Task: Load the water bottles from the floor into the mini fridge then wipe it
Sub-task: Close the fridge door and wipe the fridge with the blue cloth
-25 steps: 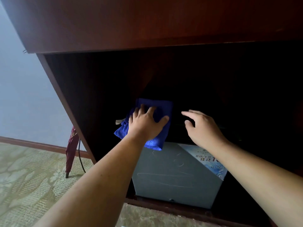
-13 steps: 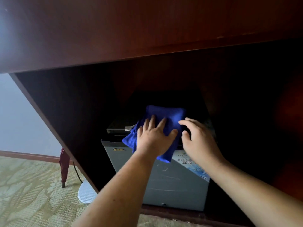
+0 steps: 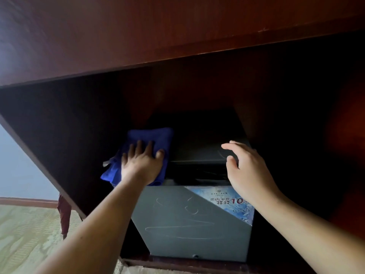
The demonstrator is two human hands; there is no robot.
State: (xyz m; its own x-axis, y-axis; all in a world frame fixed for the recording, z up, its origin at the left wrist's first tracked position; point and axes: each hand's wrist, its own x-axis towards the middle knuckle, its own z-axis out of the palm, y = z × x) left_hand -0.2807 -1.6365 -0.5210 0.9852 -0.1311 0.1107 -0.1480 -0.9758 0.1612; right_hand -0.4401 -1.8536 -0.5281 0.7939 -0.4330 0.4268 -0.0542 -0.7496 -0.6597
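Observation:
A grey mini fridge (image 3: 183, 224) stands inside a dark wooden cabinet, its door shut, with a blue sticker (image 3: 229, 202) at the door's upper right corner. My left hand (image 3: 142, 165) presses flat on a blue cloth (image 3: 152, 137) lying over the left part of the fridge's black top. My right hand (image 3: 246, 171) hovers over the right front edge of the top, fingers spread and curled, holding nothing. No water bottles are in view.
The cabinet's wooden panel (image 3: 158, 36) overhangs close above the fridge. Its slanted left wall (image 3: 49, 155) borders the opening. A dark red folded umbrella (image 3: 64, 214) leans outside at the left, on patterned green carpet (image 3: 23, 240).
My left hand has slid the cloth leftward across the fridge top. My right hand has drawn away from the cloth to the right edge. The view has shifted lower and closer.

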